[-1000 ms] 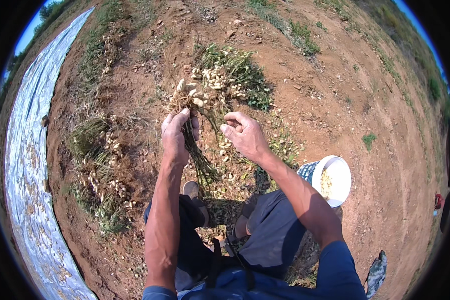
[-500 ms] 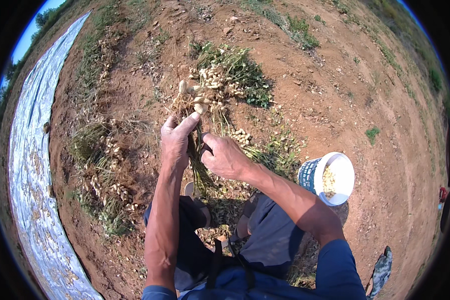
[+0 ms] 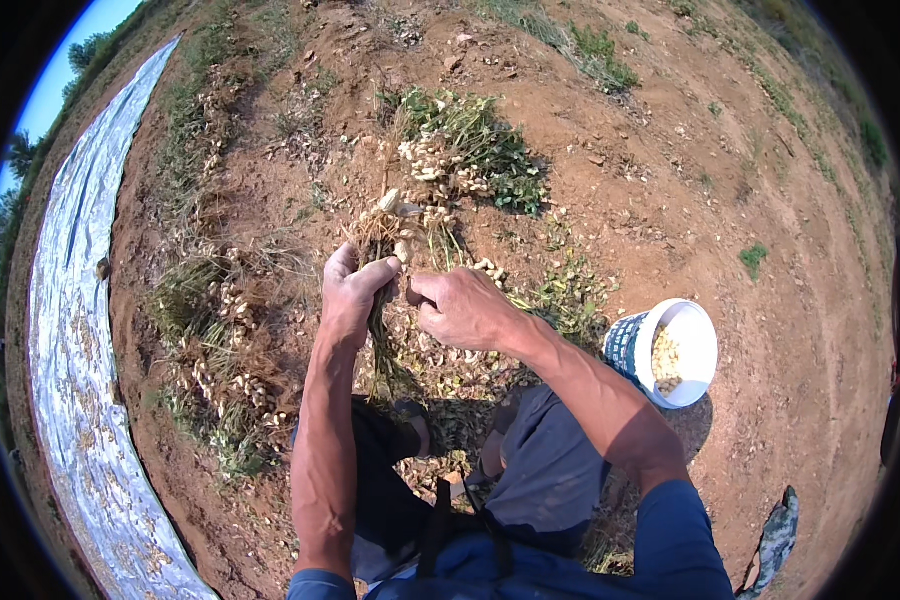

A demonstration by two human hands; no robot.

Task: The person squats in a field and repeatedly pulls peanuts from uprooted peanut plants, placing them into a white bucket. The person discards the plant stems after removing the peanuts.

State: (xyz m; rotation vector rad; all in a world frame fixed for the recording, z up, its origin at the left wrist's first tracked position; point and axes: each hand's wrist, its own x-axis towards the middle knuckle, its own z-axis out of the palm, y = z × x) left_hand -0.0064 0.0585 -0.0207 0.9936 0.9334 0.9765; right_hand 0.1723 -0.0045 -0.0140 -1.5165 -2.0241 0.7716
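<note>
My left hand is closed around the stems of an uprooted peanut plant, just below its roots. Dry roots and a few pale pods stick up above the thumb, and the leafy stems hang down below the fist. Right beside it, my right hand is closed, fingers curled in toward the plant. Whatever lies between those fingers is hidden. A white bucket with dark blue printing stands to the right, with shelled-looking pale peanuts inside.
Ahead lies a heap of peanut plants with pods and green leaves. More pulled plants lie in a row at the left. Beyond them runs a long silvery sheet strewn with pods. A patterned cloth-like thing is at the lower right.
The plant's root end has dropped slightly toward me in the left hand. My right hand has shifted a little to the right, its fingers still curled. The whole view has tilted slightly.
</note>
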